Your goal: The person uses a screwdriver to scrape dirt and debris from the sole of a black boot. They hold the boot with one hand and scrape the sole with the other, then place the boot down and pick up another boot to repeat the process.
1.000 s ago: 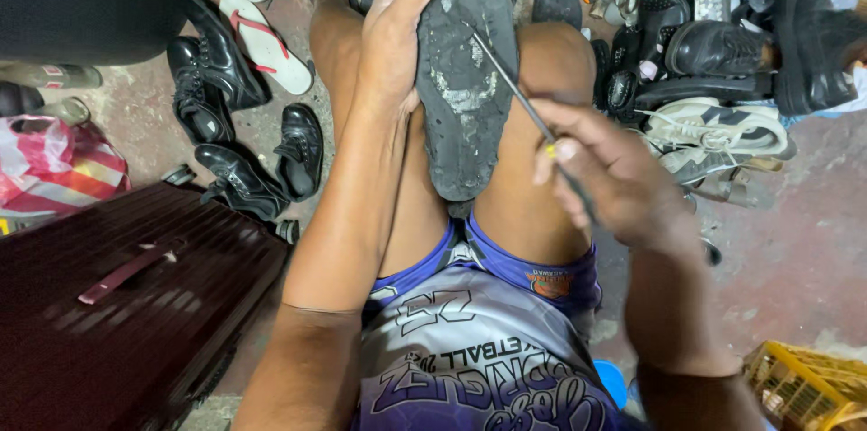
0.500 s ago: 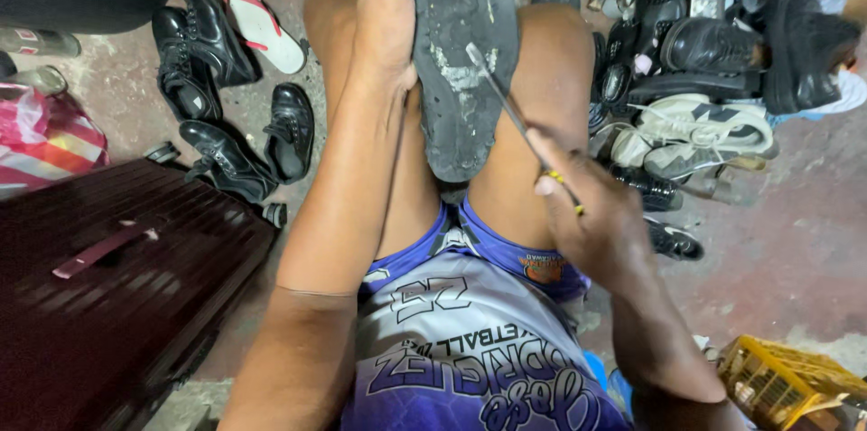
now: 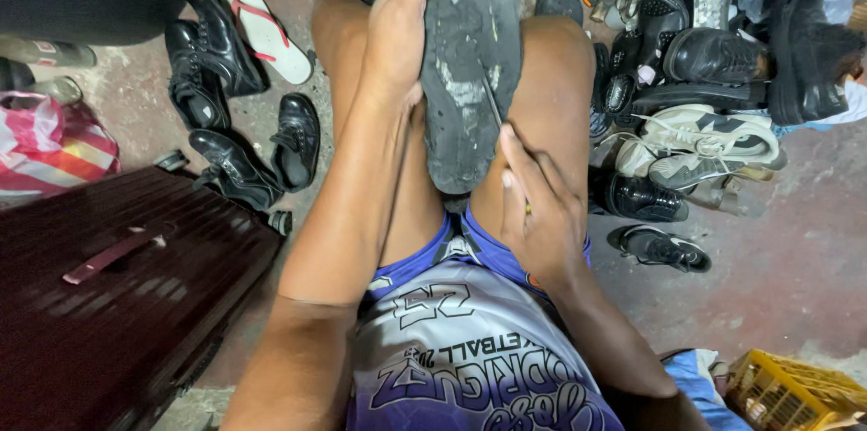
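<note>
Seated over bare knees, a person's right hand (image 3: 542, 214) pinches a thin metal tool (image 3: 492, 101), tip pressed to the worn black shoe sole (image 3: 470, 60). The sole, propped upturned between the thighs, shows pale scraped patches amid dark grime, so the work looks partly done. The left hand (image 3: 397, 42) clasps its edge; beyond lies a heap of shoes (image 3: 704, 79).

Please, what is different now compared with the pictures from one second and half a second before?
The right hand has moved in toward the shoe sole, so the thin tool it holds now shows only a short length against the sole instead of a long shaft. The left hand keeps its grip on the shoe's edge, sole facing up between the knees. The dark case and the shoes on the floor lie as before.
</note>
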Demonstrator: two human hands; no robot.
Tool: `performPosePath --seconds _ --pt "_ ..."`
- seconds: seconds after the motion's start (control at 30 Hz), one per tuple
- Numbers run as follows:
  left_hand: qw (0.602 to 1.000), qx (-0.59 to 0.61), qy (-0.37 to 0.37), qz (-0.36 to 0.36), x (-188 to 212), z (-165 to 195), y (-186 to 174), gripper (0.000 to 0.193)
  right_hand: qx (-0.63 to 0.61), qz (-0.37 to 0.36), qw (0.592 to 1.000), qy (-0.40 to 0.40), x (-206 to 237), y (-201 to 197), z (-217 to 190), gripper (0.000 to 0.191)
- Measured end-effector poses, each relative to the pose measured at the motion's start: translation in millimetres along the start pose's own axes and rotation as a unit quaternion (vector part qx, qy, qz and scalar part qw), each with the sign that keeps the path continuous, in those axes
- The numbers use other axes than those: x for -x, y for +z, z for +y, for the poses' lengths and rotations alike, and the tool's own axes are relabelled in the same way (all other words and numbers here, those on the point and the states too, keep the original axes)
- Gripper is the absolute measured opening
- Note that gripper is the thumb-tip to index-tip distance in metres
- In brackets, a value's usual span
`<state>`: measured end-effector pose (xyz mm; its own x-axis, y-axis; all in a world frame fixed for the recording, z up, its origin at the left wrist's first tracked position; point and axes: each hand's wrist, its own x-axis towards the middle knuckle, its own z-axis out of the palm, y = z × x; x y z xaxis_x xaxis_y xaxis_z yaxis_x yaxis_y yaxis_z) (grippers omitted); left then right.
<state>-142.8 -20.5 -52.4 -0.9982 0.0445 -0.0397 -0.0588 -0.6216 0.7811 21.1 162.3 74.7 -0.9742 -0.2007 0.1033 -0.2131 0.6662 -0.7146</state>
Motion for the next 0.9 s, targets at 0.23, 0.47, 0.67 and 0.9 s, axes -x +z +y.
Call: performPosePath --seconds 0.23,0.47,0.67,0.9 --pt "0.999 0.042 -0.022 0.008 2 1 7 0.052 -0.215 -0.083 0.95 0.211 -42 -4 4 0.047" --pt "0.998 -0.023 -0.004 0.059 0 -10 -12 0.042 -0.028 -0.071 0.993 0.087 4 -19 5 0.044" --pt "0.998 0.01 -0.001 0.056 2 -14 -17 0.04 -0.01 -0.071 0.994 0.087 33 -9 6 0.044" --pt "0.997 0.057 -0.004 0.046 3 -12 -16 0.038 -0.041 -0.035 0.997 0.052 21 1 -2 0.043"
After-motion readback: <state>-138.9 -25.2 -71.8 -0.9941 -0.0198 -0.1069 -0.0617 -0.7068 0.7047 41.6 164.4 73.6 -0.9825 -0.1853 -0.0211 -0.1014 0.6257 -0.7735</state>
